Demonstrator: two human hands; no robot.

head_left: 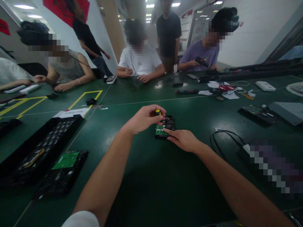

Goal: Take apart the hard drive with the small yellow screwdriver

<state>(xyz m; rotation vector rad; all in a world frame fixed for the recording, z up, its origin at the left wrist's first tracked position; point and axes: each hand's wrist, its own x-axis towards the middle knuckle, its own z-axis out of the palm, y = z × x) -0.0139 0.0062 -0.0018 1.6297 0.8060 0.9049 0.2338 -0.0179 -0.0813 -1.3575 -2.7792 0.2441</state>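
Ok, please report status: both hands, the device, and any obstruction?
Left hand holding yellow-and-black tool over circuit-board device. Right hand touching it. Device lying on green table. Both hands partly block view; tool tip unclear.

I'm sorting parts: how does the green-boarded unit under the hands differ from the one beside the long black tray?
The centre unit has the right hand on it; the left unit lies untouched. The centre unit's green board shows at its near end, the left unit's at its far end. Both have dark bodies with green boards and lie on the green table.
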